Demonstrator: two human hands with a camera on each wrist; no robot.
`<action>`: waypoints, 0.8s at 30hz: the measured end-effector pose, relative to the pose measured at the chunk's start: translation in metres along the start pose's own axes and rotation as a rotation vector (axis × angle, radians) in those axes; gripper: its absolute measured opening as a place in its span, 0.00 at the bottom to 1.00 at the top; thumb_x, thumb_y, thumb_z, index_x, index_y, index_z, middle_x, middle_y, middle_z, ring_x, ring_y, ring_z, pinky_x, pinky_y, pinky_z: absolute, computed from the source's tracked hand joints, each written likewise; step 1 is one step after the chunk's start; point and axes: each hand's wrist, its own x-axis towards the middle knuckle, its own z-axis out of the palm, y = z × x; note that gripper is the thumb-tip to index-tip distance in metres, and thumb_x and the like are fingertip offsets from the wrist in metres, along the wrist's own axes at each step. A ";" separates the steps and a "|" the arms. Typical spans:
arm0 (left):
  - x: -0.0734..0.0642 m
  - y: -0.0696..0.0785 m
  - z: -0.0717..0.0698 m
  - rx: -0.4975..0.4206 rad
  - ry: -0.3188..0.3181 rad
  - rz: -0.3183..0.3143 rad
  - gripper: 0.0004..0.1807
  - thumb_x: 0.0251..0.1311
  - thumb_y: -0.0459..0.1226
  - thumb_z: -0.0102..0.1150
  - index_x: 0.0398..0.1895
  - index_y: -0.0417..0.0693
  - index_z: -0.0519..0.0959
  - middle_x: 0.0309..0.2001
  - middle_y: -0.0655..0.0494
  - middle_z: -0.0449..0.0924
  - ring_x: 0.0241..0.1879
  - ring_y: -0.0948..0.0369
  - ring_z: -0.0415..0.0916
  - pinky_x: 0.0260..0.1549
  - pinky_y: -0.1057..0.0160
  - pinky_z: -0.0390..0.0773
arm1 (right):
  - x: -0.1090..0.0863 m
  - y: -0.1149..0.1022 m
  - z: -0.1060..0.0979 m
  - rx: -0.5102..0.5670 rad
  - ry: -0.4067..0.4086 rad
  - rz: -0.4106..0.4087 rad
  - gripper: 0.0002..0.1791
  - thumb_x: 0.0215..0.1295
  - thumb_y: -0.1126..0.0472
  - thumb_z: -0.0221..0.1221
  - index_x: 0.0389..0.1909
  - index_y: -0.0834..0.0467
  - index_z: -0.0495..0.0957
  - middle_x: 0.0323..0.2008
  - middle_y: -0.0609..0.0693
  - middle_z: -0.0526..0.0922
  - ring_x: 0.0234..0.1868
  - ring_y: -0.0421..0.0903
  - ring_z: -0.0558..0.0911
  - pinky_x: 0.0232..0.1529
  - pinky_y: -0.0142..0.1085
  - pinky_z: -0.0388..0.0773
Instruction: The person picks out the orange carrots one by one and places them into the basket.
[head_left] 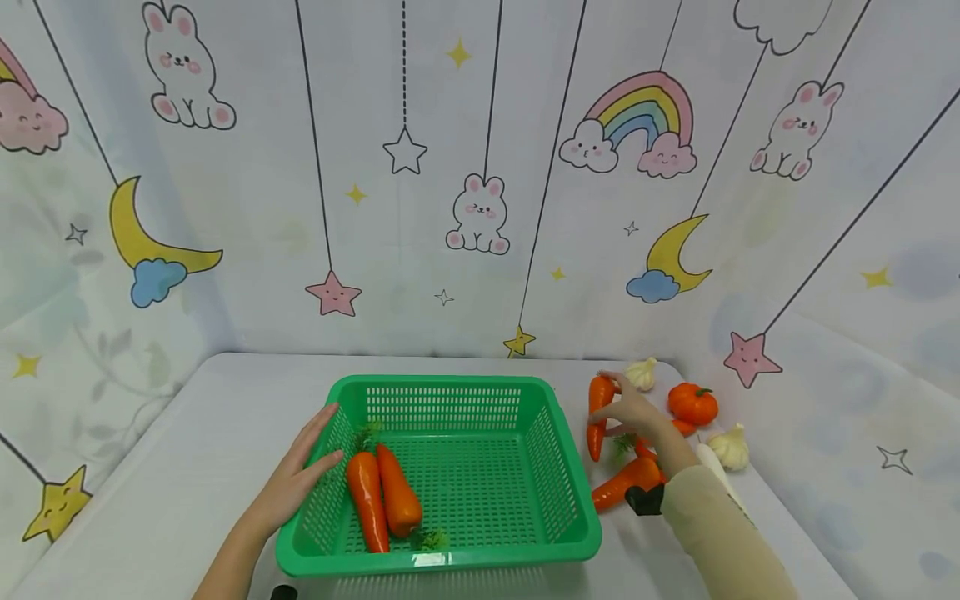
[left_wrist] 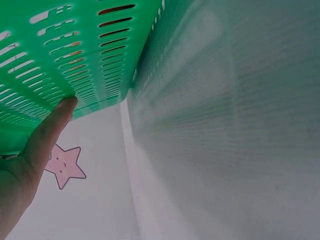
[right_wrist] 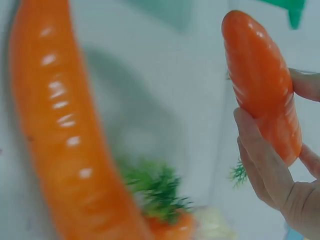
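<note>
Just beyond the right rim of the green basket (head_left: 517, 555), a person's right hand (head_left: 636, 410) is holding a carrot (head_left: 601, 392), the fingers and thumb of its grip curling around the sides and standing apart only by the carrot's thickness. On the basket's left rim, the left hand (head_left: 303, 458) is resting with its fingers fairly straight and its thumb reaching over the edge; in the left wrist view, part of that hand is touching the slotted outer wall. Whether this left grip is pinching the rim, the views are leaving unclear. Inside the basket, toward its left wall, two carrots (head_left: 366, 500) are lying side by side, with green leaves (head_left: 431, 540) showing near the basket's front wall. To the right of the basket, another carrot (head_left: 628, 483) is lying on the white counter (head_left: 172, 500), below the right hand. Farther right of the basket, a pumpkin (head_left: 692, 405) is sitting between two garlic bulbs (head_left: 729, 448), and a long white vegetable (head_left: 712, 463) is showing partly behind a pale sleeve (head_left: 720, 525). Behind the basket, a patterned cloth (head_left: 420, 75) is hanging, showing bunnies, stars and moons.
</note>
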 end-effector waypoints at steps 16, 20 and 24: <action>0.002 -0.004 -0.001 0.017 0.000 0.000 0.34 0.63 0.35 0.49 0.71 0.48 0.49 0.71 0.42 0.41 0.67 0.40 0.37 0.51 0.27 0.45 | 0.022 -0.018 0.010 0.026 -0.120 -0.142 0.51 0.49 0.71 0.65 0.70 0.54 0.44 0.68 0.66 0.40 0.51 0.66 0.71 0.37 0.49 0.79; 0.002 -0.005 0.000 0.020 -0.001 -0.001 0.34 0.64 0.36 0.49 0.71 0.48 0.49 0.71 0.43 0.41 0.67 0.40 0.37 0.51 0.27 0.44 | 0.017 -0.032 0.020 0.021 -0.177 -0.182 0.49 0.50 0.71 0.64 0.69 0.54 0.45 0.68 0.65 0.39 0.48 0.63 0.74 0.37 0.48 0.79; 0.003 -0.009 0.000 0.024 -0.003 -0.002 0.34 0.64 0.36 0.48 0.71 0.47 0.49 0.71 0.43 0.40 0.67 0.40 0.37 0.52 0.27 0.43 | 0.010 -0.046 0.030 0.001 -0.241 -0.217 0.48 0.51 0.72 0.63 0.69 0.56 0.46 0.68 0.65 0.40 0.48 0.61 0.74 0.38 0.48 0.79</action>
